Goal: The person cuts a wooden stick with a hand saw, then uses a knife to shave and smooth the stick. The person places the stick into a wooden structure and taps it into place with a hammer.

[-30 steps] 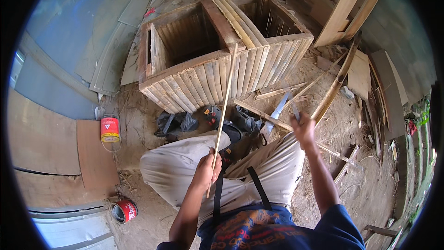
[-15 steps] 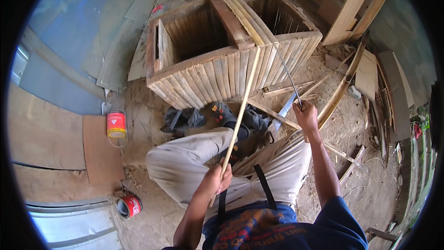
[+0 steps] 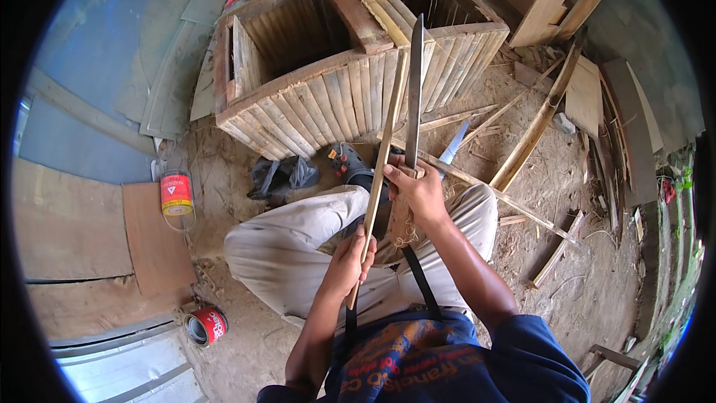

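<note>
My left hand (image 3: 347, 260) is closed around the lower part of a long, thin wooden strip (image 3: 388, 134), which slants up and away from my lap. In my right hand (image 3: 422, 192) is a machete (image 3: 415, 97), gripped by its wooden handle with the blade pointing up and away. The blade stands close along the strip's right side; whether the two touch I cannot tell. My right thumb reaches toward the strip. Below my right fist, a wooden piece (image 3: 402, 227) with curly shavings hangs over my lap, partly hidden by the hand.
Ahead stands a slatted wooden box frame (image 3: 321, 116) with two open compartments. A handsaw (image 3: 452, 145) and several wood lengths lie on the dirt to the right. On the left are a red-yellow can (image 3: 177, 194), an open red can (image 3: 206, 326) and boards. A black plastic bag (image 3: 280, 177) lies near my foot.
My right hand has brought the machete inward from the right, beside the strip, turning its blade upright. My left hand holds the strip slightly higher up, and the view has tilted down.
</note>
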The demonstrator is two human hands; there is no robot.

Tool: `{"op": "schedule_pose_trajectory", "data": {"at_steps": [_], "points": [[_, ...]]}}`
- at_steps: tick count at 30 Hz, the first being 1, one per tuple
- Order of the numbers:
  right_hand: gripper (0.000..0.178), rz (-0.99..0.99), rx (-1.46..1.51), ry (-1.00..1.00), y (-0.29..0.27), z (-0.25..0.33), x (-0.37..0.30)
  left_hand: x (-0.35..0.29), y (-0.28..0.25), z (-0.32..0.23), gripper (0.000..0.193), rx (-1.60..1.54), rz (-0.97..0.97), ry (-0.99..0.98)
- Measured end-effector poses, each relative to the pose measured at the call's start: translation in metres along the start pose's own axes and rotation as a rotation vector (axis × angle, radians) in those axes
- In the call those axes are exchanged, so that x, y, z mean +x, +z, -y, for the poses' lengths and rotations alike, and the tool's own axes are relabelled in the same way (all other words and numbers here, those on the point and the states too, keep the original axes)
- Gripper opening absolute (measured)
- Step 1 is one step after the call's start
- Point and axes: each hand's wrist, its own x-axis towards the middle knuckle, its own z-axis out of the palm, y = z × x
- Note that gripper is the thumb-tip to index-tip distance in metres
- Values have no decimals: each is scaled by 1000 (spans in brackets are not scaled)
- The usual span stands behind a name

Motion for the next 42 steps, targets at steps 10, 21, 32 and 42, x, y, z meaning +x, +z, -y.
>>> {"op": "schedule_pose_trajectory", "data": {"at_steps": [10,21,32,42], "points": [[31,23,-41,69,10,-14,9,-14,0,11,50,-66,14,-12],[40,-151,-86,23,0,-13,14,-7,-9,23,54,-56,157,50],[50,-171,-194,-4,-1,-9,8,-8,-7,33,58,-150,173,-11],[34,19,90,-16,-19,-13,5,-5,-16,36,45,-227,249,39]]}}
